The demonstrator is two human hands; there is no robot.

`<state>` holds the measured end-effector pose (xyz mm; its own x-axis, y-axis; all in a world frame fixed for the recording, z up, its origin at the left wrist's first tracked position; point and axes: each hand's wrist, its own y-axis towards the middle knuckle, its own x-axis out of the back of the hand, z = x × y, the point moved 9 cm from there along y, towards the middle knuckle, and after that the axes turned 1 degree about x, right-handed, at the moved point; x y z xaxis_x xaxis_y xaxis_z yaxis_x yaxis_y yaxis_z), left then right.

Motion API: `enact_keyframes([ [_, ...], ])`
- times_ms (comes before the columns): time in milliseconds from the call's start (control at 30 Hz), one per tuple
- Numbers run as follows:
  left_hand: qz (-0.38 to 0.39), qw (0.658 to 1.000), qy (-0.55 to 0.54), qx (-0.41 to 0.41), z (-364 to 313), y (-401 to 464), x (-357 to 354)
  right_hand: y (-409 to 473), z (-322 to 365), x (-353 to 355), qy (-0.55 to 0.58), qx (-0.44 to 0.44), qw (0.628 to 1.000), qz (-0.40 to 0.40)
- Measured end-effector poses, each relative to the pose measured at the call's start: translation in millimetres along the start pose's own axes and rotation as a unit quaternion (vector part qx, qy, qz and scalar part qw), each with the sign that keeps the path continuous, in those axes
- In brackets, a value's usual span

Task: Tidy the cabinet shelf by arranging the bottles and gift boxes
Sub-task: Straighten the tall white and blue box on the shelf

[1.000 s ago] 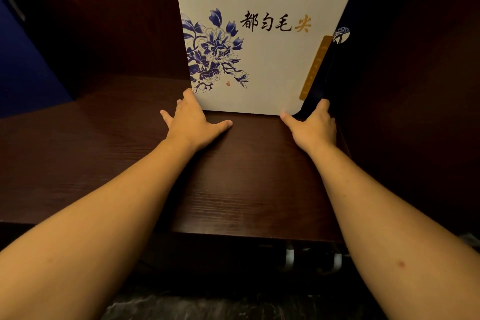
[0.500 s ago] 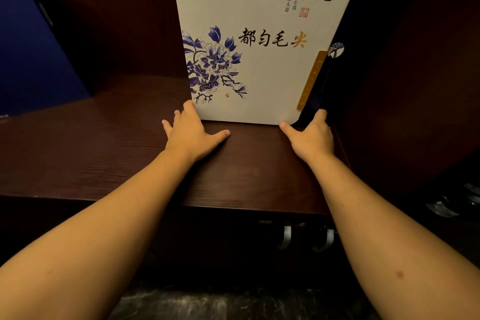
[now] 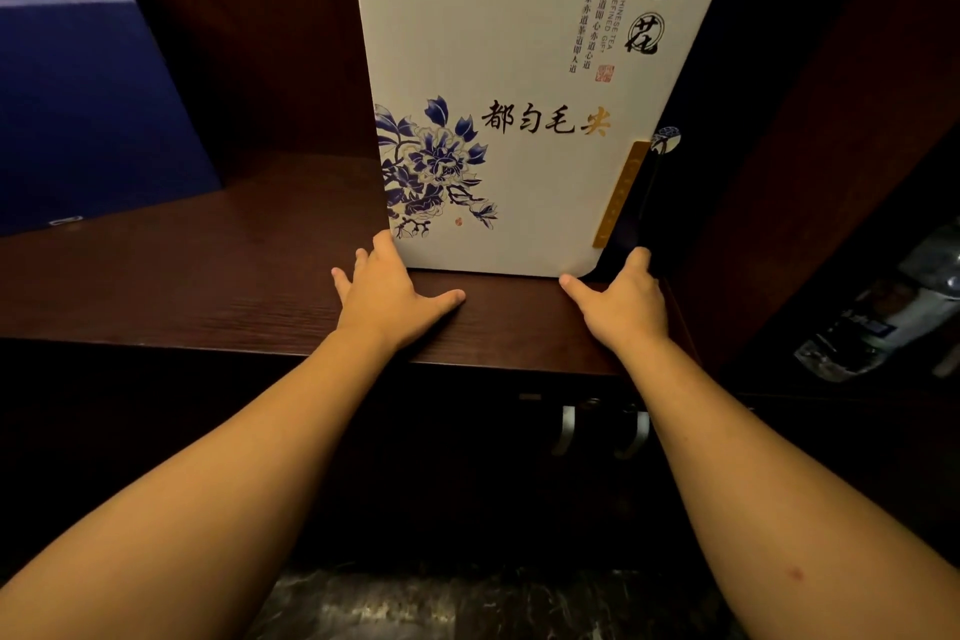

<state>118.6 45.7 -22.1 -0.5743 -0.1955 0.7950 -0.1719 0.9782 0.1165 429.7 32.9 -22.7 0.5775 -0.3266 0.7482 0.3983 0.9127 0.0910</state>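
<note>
On the dark wooden shelf [image 3: 208, 286], the white gift box [image 3: 498, 68] stands upright at the right end. A blue box [image 3: 78, 109] leans at far left. The left hand [image 3: 387, 296] and right hand [image 3: 626, 307] lie flat, fingers extended, touching its 2 bottom corners.

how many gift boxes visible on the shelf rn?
2. The white tea gift box stands upright at the shelf's right end, left hand and right hand at its bottom corners. A dark blue gift box stands at far left. Others may be out of frame.
</note>
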Motion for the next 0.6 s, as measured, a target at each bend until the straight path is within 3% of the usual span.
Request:
enact_keyframes([
  [600,-0.007,1.0,0.009,-0.014,7.1,-68.2,19.7,-63.7,-12.0,15.9,0.028,-0.008,0.999,0.023],
])
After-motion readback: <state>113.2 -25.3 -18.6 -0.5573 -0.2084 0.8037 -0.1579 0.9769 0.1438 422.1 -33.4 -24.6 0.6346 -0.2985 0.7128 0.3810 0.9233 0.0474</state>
